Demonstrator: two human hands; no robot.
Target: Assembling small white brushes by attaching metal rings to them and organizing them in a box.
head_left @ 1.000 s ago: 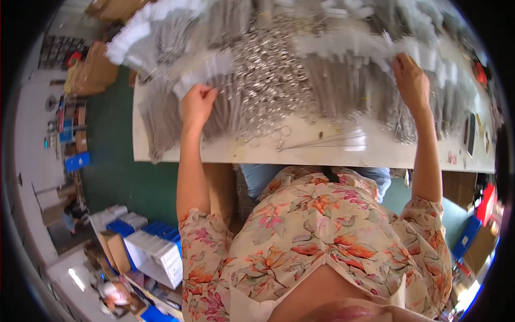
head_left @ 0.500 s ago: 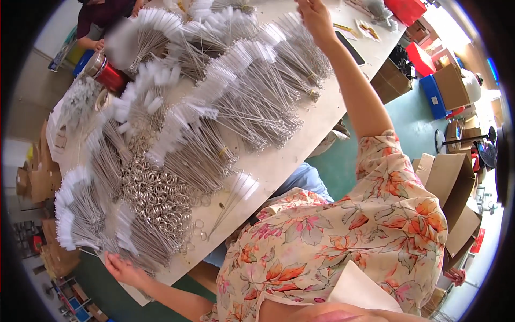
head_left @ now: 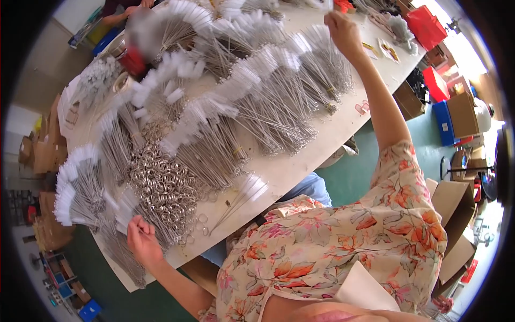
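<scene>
My left hand (head_left: 144,242) is at the near left table edge, fingers curled together beside a bundle of white-bristled wire brushes (head_left: 127,206). What it holds, if anything, is too small to make out. My right arm reaches to the far side, and my right hand (head_left: 343,33) is closed above the table past the brush bundles (head_left: 316,70). Its fingers hide any content. A heap of metal rings (head_left: 161,180) lies between brush bundles in front of me. A few loose brushes (head_left: 238,201) lie apart at the near edge, with several single rings (head_left: 203,219) next to them.
Many more brush bundles (head_left: 209,126) cover the white table (head_left: 289,161). A red cylindrical container (head_left: 133,61) and a tape roll (head_left: 122,82) stand at the far left, near another person's arm (head_left: 115,19). Cardboard boxes (head_left: 450,214) and a blue crate (head_left: 443,123) stand to the right.
My left hand has risen from the table edge toward the brushes and rings, its fingers now curled. My right hand stays far out, now closed. The whole view has shifted slightly.
</scene>
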